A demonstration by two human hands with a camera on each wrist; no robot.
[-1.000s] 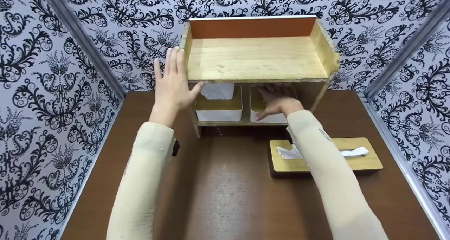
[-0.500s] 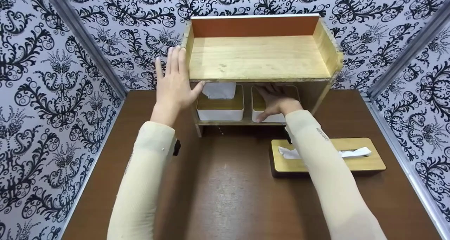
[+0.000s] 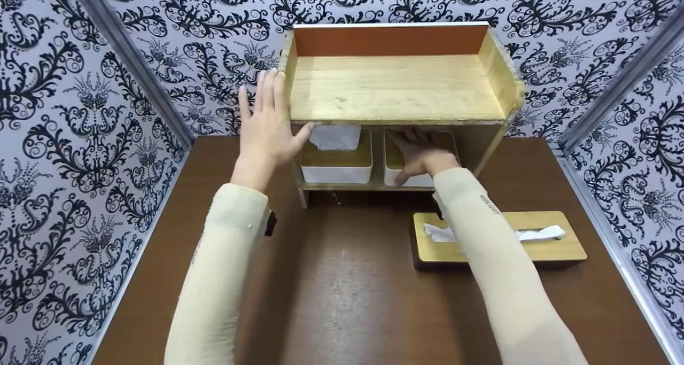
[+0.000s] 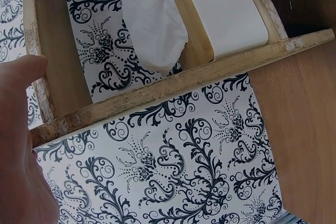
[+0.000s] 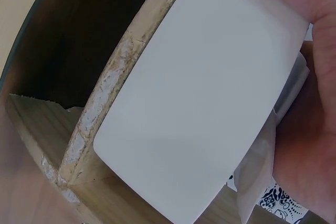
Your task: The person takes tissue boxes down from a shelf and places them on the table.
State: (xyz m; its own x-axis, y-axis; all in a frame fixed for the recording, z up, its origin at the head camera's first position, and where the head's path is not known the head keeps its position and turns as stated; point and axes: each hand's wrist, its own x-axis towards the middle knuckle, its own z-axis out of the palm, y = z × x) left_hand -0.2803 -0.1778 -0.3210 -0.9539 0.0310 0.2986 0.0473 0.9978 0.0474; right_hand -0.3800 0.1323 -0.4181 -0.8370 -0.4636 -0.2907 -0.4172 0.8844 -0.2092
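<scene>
My left hand [image 3: 264, 135] lies with straight fingers against the left side of a small wooden shelf [image 3: 390, 87], its thumb at the front edge of the top board. In the left wrist view the thumb [image 4: 32, 67] touches the shelf's edge. On the lower board, at right, stands a white tissue box [image 5: 199, 93] with a wooden lid. My right hand [image 3: 425, 154] reaches under the top board and grips this box, thumb on the white front, fingers over the lid. The fingertips are in shadow. A matching tissue box [image 3: 336, 175] with a tissue sticking out stands at left.
A long dark tissue box [image 3: 539, 250] with a wooden lid lies on the brown table [image 3: 342, 301] at right, partly under my right forearm. Patterned walls [image 3: 85, 140] enclose the table at the back and both sides. The shelf's top board overhangs the boxes.
The whole scene shifts very slightly to the right in the head view. Both hands keep their places on the shelf and the right tissue box.
</scene>
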